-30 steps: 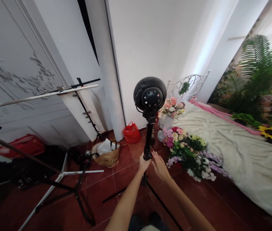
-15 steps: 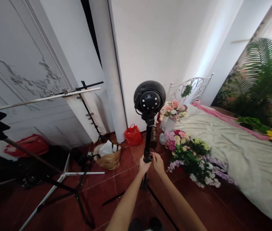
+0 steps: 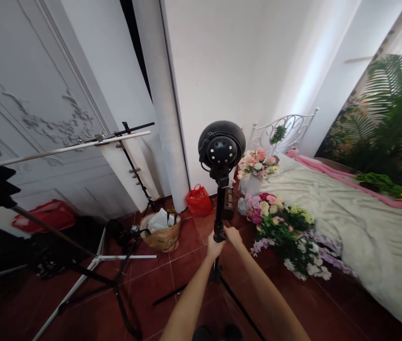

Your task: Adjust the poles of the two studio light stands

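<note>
A black light stand [image 3: 219, 208] rises upright in front of me, with a round black lamp head [image 3: 222, 150] at its top. My left hand [image 3: 215, 245] is wrapped around the pole just under a black collar. At the same height, my right hand [image 3: 234, 236] is closed against the collar's right side. Its fingertips are partly hidden behind the stand, so the exact part they grip does not show. Below my hands, the stand's thin black legs [image 3: 239, 305] spread over the red tiles.
Left are a second stand [image 3: 115, 279] with black legs, a white crossbar [image 3: 66, 150], a woven basket [image 3: 161, 233] and a red bag [image 3: 199, 201]. Right are artificial flowers [image 3: 286, 232] on the floor and a bed [image 3: 328, 199] with a pale cover. A white wall [image 3: 215, 61] stands behind.
My right hand's fingers have shifted at the collar and are now more hidden behind it. The whole view has moved slightly; the stand remains upright in my left hand.
</note>
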A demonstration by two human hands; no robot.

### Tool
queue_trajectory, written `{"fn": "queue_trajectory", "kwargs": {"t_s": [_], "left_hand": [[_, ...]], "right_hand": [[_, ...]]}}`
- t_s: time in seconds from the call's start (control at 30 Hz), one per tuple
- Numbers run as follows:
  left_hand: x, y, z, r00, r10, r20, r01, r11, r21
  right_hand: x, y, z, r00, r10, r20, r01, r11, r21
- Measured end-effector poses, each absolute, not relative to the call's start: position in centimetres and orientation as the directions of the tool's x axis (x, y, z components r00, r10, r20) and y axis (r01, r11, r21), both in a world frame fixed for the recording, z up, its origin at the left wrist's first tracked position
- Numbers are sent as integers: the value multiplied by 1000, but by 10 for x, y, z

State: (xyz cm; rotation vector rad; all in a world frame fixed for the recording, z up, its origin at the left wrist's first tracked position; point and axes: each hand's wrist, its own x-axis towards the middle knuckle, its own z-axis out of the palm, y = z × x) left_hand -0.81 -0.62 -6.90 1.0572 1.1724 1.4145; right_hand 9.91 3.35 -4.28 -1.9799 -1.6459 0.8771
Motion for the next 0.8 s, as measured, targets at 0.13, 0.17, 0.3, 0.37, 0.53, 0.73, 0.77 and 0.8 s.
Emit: {"fn": "queue_trajectory", "kwargs": {"t_s": [0.13, 0.17, 0.3, 0.37, 0.53, 0.73, 0.77, 0.8], "left_hand": [[-8, -7, -66, -143, 989, 32, -173, -57, 983], [-7, -8, -65, -145, 989, 37, -175, -62, 983], [-7, -8, -66, -139, 989, 56, -160, -79, 984], [-6, -7, -67, -141, 988, 63, -152, -85, 985], [-6, -7, -68, -138, 987, 81, -131, -99, 986], [-7, -6, -68, -133, 988, 76, -127, -93, 988], [-7, -6, -68, -133, 989, 70, -129, -87, 988], [-7, -7, -67, -130, 989, 63, -130, -80, 988]], "right_hand": [[99, 15, -43, 89, 996, 16, 686, -50, -726], [101, 8, -45, 76, 990, 121, 673, 38, -738], [117, -16, -54, -44, 921, 386, 653, 319, -687], [129, -21, -55, -141, 903, 405, 667, 389, -636], [155, -13, -42, -371, 862, 346, 701, 504, -504], [144, 4, -19, -487, 820, 301, 741, 571, -355], [141, 6, -17, -492, 823, 284, 744, 567, -353], [137, 8, -15, -490, 833, 258, 752, 553, -359]]}}
